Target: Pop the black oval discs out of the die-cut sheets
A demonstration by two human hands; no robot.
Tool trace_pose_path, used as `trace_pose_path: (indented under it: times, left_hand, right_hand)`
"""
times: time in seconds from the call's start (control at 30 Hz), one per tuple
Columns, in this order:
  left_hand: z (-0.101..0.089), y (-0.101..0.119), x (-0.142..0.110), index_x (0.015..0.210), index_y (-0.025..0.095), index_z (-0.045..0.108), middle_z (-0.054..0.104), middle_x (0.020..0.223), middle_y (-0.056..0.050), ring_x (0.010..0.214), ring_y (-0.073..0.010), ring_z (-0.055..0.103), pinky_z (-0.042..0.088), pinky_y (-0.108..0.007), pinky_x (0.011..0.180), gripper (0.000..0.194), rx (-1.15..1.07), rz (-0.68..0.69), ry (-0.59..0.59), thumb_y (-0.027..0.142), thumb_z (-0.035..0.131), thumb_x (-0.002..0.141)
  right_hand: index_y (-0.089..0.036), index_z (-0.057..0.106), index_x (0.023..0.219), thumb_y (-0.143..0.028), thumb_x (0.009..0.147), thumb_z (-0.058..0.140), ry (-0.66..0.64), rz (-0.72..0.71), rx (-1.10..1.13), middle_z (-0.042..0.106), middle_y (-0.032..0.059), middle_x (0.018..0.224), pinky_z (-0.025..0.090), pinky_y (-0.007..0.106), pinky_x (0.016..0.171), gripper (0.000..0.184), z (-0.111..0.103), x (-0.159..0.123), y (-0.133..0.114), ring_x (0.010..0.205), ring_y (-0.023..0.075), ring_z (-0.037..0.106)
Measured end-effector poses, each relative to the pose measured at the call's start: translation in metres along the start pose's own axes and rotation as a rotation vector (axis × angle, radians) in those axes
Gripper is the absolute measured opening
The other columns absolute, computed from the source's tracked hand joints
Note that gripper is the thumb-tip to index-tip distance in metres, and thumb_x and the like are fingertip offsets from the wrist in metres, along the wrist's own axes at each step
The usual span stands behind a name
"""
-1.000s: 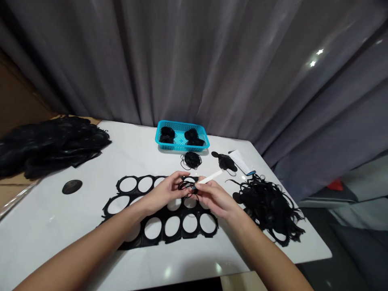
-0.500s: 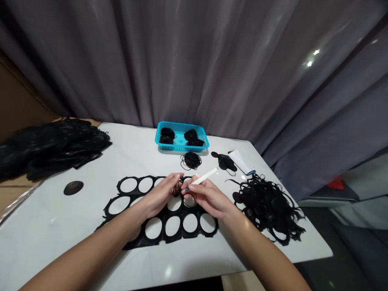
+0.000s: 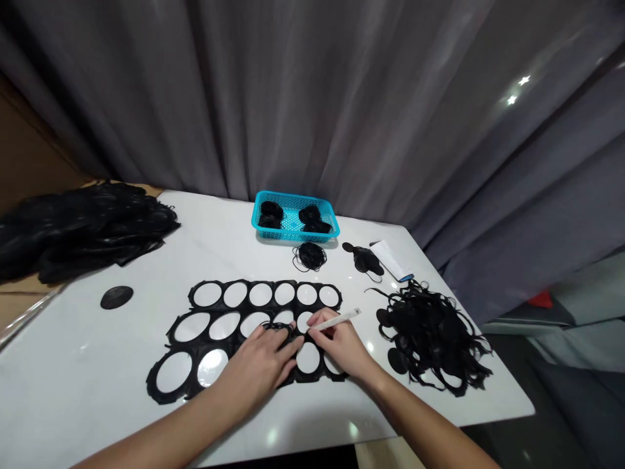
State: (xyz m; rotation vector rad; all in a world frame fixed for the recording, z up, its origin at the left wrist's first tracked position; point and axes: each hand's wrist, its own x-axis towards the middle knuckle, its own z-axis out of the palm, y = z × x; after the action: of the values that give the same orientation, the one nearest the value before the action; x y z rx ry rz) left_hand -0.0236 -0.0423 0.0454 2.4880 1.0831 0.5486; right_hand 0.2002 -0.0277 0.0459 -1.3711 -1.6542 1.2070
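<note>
A black sheet [image 3: 217, 329] with rows of large round holes lies flat on the white table. My left hand [image 3: 261, 361] rests palm down on the sheet's lower middle, fingers spread. Thin black strands [image 3: 276, 324] loop at its fingertips, partly hidden beneath them. Just to the right, my right hand [image 3: 339, 342] pinches a slim white pen-like tool [image 3: 342, 318]. The tool's handle slants up to the right; its working end is hidden by my fingers, close to the sheet's right-hand holes.
A blue basket [image 3: 295, 238] with black bundles stands at the back, a tangle of thin black rings [image 3: 310, 256] before it. Black scraps [image 3: 434, 332] heap at right, near black discs [image 3: 366, 260] and a white packet [image 3: 392, 259]. Left are a lone disc [image 3: 117, 298] and a black pile [image 3: 88, 228].
Both hands have lowered from above the sheet onto it. My left hand has turned palm down and spread over it. The tool in my right hand has moved down and slightly right.
</note>
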Motion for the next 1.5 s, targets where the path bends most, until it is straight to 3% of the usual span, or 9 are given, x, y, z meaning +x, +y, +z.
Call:
trace_pose_path:
  times: [0.13, 0.3, 0.83, 0.97, 1.07, 1.13, 1.23, 1.37, 1.5]
  left_hand:
    - [0.021, 0.007, -0.015, 0.138, 0.02, 0.056, 0.066, 0.119, -0.012, 0.102, -0.0282, 0.063, 0.038, -0.044, 0.094, 0.039, 0.311, 0.063, -0.024, 0.027, 0.048, 0.1]
    - [0.019, 0.002, -0.017, 0.137, 0.022, 0.056, 0.066, 0.12, -0.011, 0.1, -0.0273, 0.063, 0.037, -0.044, 0.093, 0.039, 0.297, 0.081, -0.034, 0.027, 0.047, 0.099]
    - [0.007, 0.005, -0.014, 0.142, 0.024, 0.051, 0.064, 0.128, -0.011, 0.094, -0.0271, 0.063, 0.037, -0.043, 0.089, 0.053, 0.326, 0.102, -0.128, 0.022, 0.06, 0.09]
    - [0.006, 0.004, -0.012, 0.142, 0.022, 0.05, 0.063, 0.129, -0.013, 0.095, -0.0278, 0.064, 0.037, -0.044, 0.087, 0.055, 0.328, 0.114, -0.15, 0.02, 0.062, 0.088]
    - [0.006, 0.003, -0.011, 0.142, 0.021, 0.05, 0.062, 0.132, -0.014, 0.097, -0.0278, 0.064, 0.037, -0.044, 0.087, 0.054, 0.312, 0.122, -0.163, 0.021, 0.061, 0.089]
    - [0.006, 0.003, -0.012, 0.141, 0.021, 0.05, 0.061, 0.133, -0.014, 0.099, -0.0278, 0.064, 0.037, -0.044, 0.087, 0.052, 0.302, 0.122, -0.169, 0.022, 0.06, 0.09]
    - [0.005, 0.003, -0.013, 0.139, 0.022, 0.052, 0.059, 0.137, -0.014, 0.101, -0.0276, 0.064, 0.037, -0.043, 0.088, 0.049, 0.295, 0.11, -0.163, 0.022, 0.06, 0.091]
    - [0.001, 0.006, -0.007, 0.131, 0.021, 0.058, 0.063, 0.131, -0.011, 0.1, -0.0258, 0.064, 0.037, -0.041, 0.088, 0.037, 0.252, 0.092, -0.114, 0.025, 0.056, 0.094]
    - [0.009, 0.019, 0.011, 0.13, 0.018, 0.058, 0.066, 0.121, -0.01, 0.097, -0.0234, 0.064, 0.037, -0.04, 0.089, 0.032, 0.232, 0.139, -0.046, 0.023, 0.047, 0.1]
  right_hand:
    - [-0.02, 0.061, 0.08, -0.027, 0.089, 0.06, 0.046, -0.024, -0.07, 0.065, 0.0042, 0.096, 0.046, 0.032, 0.078, 0.011, 0.004, -0.004, 0.0, 0.087, 0.0189, 0.06]
    - [-0.02, 0.057, 0.071, -0.024, 0.089, 0.061, 0.017, -0.051, -0.079, 0.065, 0.0043, 0.097, 0.045, 0.033, 0.083, 0.018, 0.003, -0.001, -0.003, 0.094, 0.0199, 0.061]
    - [-0.021, 0.055, 0.075, -0.017, 0.091, 0.059, 0.008, -0.118, -0.178, 0.063, 0.0032, 0.096, 0.045, 0.031, 0.081, 0.017, 0.005, -0.002, -0.001, 0.092, 0.0181, 0.06]
    - [-0.021, 0.055, 0.082, -0.014, 0.095, 0.054, -0.01, -0.268, -0.311, 0.064, 0.0056, 0.101, 0.046, 0.033, 0.084, 0.014, 0.011, -0.011, -0.001, 0.096, 0.0197, 0.059]
    - [-0.02, 0.059, 0.101, -0.009, 0.092, 0.051, -0.081, -0.446, -0.571, 0.067, 0.0109, 0.11, 0.045, 0.038, 0.086, 0.016, 0.008, -0.008, 0.003, 0.102, 0.025, 0.058]
    - [-0.018, 0.06, 0.102, -0.008, 0.09, 0.05, -0.005, -0.453, -0.738, 0.068, 0.0136, 0.105, 0.043, 0.041, 0.085, 0.019, -0.006, 0.005, 0.007, 0.098, 0.0278, 0.058]
    - [-0.019, 0.059, 0.084, -0.013, 0.093, 0.045, 0.339, -0.256, -0.817, 0.067, 0.012, 0.085, 0.043, 0.039, 0.078, 0.017, -0.044, 0.034, 0.012, 0.083, 0.0266, 0.059]
    - [-0.022, 0.055, 0.08, -0.028, 0.093, 0.049, 0.469, -0.075, -0.54, 0.07, 0.0075, 0.086, 0.044, 0.033, 0.069, 0.016, -0.085, 0.05, 0.015, 0.073, 0.0216, 0.059]
    - [-0.021, 0.053, 0.074, -0.041, 0.083, 0.067, 0.333, 0.092, 0.074, 0.071, 0.0056, 0.086, 0.048, 0.029, 0.062, 0.025, -0.08, 0.033, 0.02, 0.068, 0.0175, 0.061]
